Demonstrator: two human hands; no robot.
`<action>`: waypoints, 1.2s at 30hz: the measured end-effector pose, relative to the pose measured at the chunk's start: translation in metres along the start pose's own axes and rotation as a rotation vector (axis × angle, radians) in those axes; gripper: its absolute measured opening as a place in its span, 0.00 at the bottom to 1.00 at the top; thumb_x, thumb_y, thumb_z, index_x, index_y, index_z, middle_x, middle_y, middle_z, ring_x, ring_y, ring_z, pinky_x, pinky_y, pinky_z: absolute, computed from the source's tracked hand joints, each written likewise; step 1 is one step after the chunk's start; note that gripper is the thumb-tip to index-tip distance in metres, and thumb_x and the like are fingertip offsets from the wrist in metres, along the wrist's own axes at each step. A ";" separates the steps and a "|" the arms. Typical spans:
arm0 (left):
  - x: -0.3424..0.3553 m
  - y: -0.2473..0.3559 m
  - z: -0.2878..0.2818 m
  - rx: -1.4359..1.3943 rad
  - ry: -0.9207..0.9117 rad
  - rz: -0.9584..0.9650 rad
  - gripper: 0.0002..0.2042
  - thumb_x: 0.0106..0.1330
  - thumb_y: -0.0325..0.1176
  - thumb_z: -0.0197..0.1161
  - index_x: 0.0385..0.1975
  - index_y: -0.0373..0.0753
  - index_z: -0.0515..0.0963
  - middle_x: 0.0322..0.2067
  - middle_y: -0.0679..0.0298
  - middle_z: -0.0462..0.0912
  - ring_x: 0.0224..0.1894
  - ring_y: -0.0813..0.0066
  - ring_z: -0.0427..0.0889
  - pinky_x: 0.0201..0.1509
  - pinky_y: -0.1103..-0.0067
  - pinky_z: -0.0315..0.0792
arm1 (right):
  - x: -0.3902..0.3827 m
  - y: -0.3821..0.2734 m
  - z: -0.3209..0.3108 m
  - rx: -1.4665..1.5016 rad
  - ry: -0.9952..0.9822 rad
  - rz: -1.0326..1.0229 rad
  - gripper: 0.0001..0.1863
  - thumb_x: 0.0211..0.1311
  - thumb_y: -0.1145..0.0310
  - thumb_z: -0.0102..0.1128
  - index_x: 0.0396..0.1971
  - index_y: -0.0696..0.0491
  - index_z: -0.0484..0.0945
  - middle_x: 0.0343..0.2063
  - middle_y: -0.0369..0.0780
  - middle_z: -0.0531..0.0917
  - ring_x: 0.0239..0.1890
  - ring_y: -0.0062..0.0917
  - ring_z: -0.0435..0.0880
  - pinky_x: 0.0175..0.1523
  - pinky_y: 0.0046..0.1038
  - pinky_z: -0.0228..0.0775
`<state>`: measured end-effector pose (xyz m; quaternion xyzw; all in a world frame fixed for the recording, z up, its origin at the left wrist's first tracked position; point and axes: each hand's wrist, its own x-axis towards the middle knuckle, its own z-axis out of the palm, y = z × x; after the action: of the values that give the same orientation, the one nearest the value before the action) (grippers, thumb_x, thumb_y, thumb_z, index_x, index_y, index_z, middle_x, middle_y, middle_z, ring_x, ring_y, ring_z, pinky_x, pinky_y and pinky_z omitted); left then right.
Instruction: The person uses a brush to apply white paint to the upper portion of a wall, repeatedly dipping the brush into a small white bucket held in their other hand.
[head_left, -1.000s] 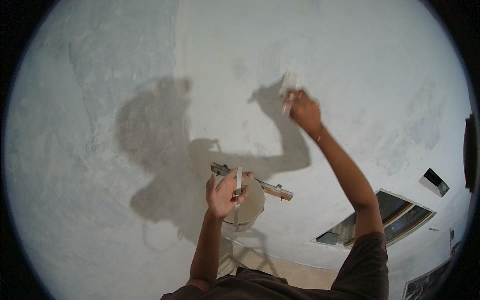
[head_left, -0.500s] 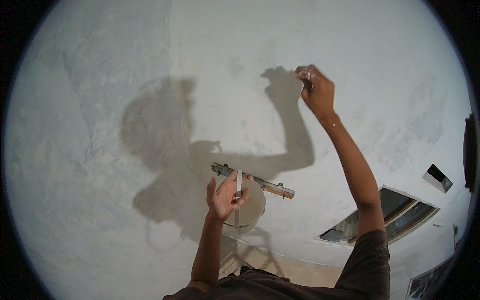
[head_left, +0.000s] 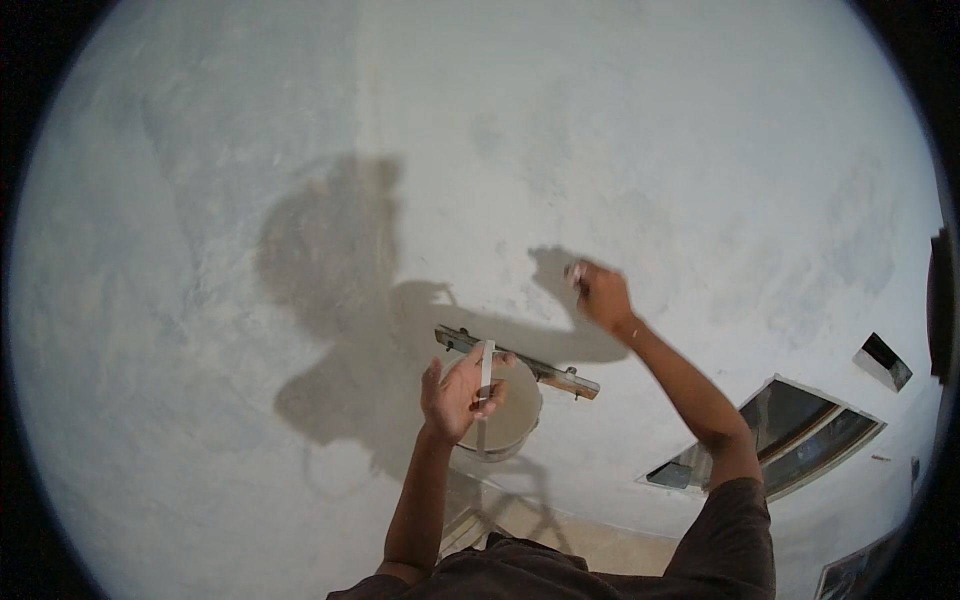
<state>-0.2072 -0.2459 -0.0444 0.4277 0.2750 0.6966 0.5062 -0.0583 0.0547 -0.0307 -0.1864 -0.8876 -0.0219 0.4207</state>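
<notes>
My left hand (head_left: pixel 458 395) is curled round a pale flat strip (head_left: pixel 486 372) that runs over a round bucket (head_left: pixel 515 420) with pale material inside. Just behind the bucket lies a narrow worn board (head_left: pixel 570 382) with metal fittings. My right hand (head_left: pixel 600 293) is closed and raised close to the pale, patchy wall (head_left: pixel 700 150), above and right of the bucket; whatever it grips is hidden behind the fingers. Shadows of my head and arms fall on the wall.
At lower right is a framed window opening (head_left: pixel 800 432), with a small dark square opening (head_left: pixel 880 355) above it. A dark object (head_left: pixel 937 300) stands at the far right edge. Below the bucket show beige flooring (head_left: pixel 620 550) and part of a frame.
My right hand rose to the upper right, then came down and left. The brush seen in it a second ago is now hidden. My left hand has barely moved.
</notes>
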 end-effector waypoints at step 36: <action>0.000 -0.004 0.006 -0.094 0.096 0.031 0.60 0.49 0.82 0.45 0.62 0.21 0.57 0.49 0.52 0.71 0.21 0.76 0.66 0.20 0.83 0.55 | -0.018 0.020 0.019 -0.332 -0.213 -0.308 0.20 0.49 0.75 0.63 0.44 0.43 0.79 0.47 0.37 0.82 0.49 0.30 0.82 0.36 0.34 0.83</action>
<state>-0.2003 -0.2449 -0.0450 0.3739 0.2592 0.7362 0.5010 -0.0552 0.0710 -0.0593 -0.1165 -0.9291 -0.2115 0.2802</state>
